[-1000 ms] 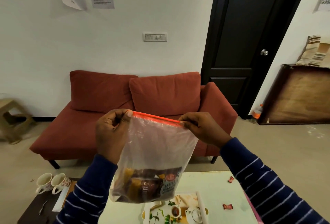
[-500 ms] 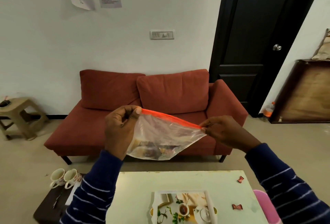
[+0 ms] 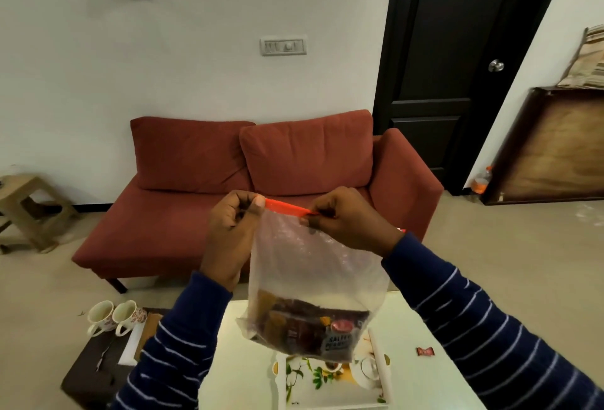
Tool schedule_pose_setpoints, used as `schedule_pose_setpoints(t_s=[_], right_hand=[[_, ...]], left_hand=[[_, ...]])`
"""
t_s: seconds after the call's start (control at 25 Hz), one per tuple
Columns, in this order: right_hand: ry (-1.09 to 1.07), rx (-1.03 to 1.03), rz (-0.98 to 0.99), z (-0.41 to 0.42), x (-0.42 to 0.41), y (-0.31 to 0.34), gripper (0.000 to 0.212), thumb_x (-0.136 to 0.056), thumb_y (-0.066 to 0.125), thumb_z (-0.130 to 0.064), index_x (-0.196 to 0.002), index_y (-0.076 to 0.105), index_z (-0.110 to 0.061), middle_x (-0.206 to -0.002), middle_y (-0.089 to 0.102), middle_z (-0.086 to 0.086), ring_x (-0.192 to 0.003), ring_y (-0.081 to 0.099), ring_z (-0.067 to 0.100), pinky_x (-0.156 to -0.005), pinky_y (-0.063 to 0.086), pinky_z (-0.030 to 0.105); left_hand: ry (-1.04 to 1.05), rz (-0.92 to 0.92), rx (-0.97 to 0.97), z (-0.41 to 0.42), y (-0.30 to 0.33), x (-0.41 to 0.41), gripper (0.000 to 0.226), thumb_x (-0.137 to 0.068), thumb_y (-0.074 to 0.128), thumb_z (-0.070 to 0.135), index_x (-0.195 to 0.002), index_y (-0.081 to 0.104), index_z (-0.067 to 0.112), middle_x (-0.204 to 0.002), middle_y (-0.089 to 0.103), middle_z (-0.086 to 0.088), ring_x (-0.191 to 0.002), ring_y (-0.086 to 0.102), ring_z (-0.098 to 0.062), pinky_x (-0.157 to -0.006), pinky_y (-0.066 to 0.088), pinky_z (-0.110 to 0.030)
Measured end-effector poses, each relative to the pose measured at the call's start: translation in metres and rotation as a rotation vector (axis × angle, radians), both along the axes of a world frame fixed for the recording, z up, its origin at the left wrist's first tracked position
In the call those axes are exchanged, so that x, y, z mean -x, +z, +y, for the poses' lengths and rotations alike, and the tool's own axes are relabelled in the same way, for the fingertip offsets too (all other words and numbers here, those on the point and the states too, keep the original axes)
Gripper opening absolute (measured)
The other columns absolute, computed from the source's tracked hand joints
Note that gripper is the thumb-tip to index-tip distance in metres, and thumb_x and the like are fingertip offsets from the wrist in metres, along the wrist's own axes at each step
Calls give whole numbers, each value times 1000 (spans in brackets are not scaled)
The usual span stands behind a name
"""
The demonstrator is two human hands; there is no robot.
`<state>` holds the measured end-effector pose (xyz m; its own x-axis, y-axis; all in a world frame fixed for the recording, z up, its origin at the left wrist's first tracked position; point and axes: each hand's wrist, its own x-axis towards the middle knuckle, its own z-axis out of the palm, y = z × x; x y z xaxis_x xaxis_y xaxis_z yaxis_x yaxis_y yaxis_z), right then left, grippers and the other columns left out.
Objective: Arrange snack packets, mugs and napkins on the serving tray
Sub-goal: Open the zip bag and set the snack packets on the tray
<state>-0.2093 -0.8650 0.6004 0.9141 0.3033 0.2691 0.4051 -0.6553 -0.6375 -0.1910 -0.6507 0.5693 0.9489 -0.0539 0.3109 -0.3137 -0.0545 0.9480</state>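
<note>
While the clear zip bag (image 3: 313, 265) hangs above the table (image 3: 434, 377), the left hand (image 3: 233, 229) and right hand (image 3: 348, 221) each pinch its orange seal (image 3: 287, 207), fingers clamped tight. Snack packets (image 3: 313, 331) sit bunched at the bag's bottom. Below, the serving tray (image 3: 380, 373) looks unloaded; two mugs (image 3: 114, 316) wait on the side stool. Early days, it seems, nearly everything left.

This is a home living room. A red two-seat sofa (image 3: 261, 194) stands against a white wall at the centre of the frame, with a dark panelled door (image 3: 457, 59) at upper right. A small stool (image 3: 29, 210) sits at far left, and two floral mugs (image 3: 114, 319) rest on a low dark table (image 3: 94, 373) at lower left.
</note>
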Motion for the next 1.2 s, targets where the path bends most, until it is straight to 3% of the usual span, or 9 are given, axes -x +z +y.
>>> schedule_pose_setpoints(t_s=[0.16, 0.28, 0.36, 0.48, 0.56, 0.68, 0.76, 0.92, 1.2], right_hand=[[-94, -88, 9, 9, 6, -8, 18, -76, 83, -31, -67, 77, -17, -56, 69, -1, -47, 53, 4, -49, 45, 26], [-124, -213, 74, 11, 12, -14, 23, -70, 87, -31, -58, 72, -20, -53, 69, -2, -46, 59, 1, -48, 43, 14], [-93, -291, 141, 9, 16, -17, 27, -72, 86, -30, -55, 69, -19, -53, 69, 0, -46, 61, 4, -49, 44, 15], [-60, -383, 253, 3, 20, -21, 29, -76, 83, -29, -63, 73, -5, -58, 71, 6, -50, 61, 11, -50, 48, 23], [-120, -391, 242, -2, 20, -23, 30, -78, 82, -27, -68, 74, 0, -59, 71, 10, -49, 61, 13, -50, 50, 26], [-247, -128, -1, -6, 18, -25, 35, -78, 81, -29, -60, 67, -2, -54, 67, 11, -47, 59, 20, -50, 50, 34], [-256, 76, -161, 0, 19, -29, 40, -80, 79, -33, -55, 58, -10, -50, 59, 4, -50, 55, 23, -51, 47, 40], [-245, 171, -200, 10, 23, -32, 36, -85, 71, -41, -64, 65, -13, -54, 57, 0, -52, 51, 19, -51, 47, 42], [-203, 205, -152, 11, 27, -34, 34, -84, 71, -43, -69, 69, -13, -58, 59, 0, -56, 54, 21, -54, 48, 40]], left_hand=[[225, 95, -88, -12, -14, 15, 40, -79, 66, 56, -102, 56, 24, -112, 57, -2, -96, 57, -18, -81, 53, -30], [332, 53, -202, -19, -24, 27, 68, -63, 68, 71, -106, 52, 22, -113, 45, 4, -96, 50, -9, -78, 44, -20], [276, 95, -193, -21, -30, 30, 59, -69, 73, 62, -103, 54, 18, -106, 52, 2, -91, 53, -10, -76, 48, -23], [185, 110, -197, -20, -33, 30, 18, -83, 74, 16, -89, 58, 15, -81, 62, -1, -70, 57, -14, -60, 51, -22], [192, 91, -229, -20, -31, 30, 18, -78, 68, 1, -82, 58, 16, -71, 62, -2, -62, 55, -10, -56, 47, -20], [120, -59, -389, -18, -24, 39, 32, -68, 64, -5, -87, 54, 20, -71, 56, 4, -57, 49, -4, -54, 43, -15], [26, -195, -576, -16, -21, 47, 47, -65, 62, -2, -102, 50, 23, -95, 55, 5, -61, 49, -4, -53, 40, -13], [-100, -394, -823, -11, -12, 60, 57, -62, 58, -2, -109, 46, 29, -117, 49, 7, -60, 48, -4, -43, 37, -11], [5, -254, -716, -19, -20, 60, 23, -69, 60, -11, -75, 71, 8, -77, 70, 1, -61, 53, -2, -62, 39, -7]])
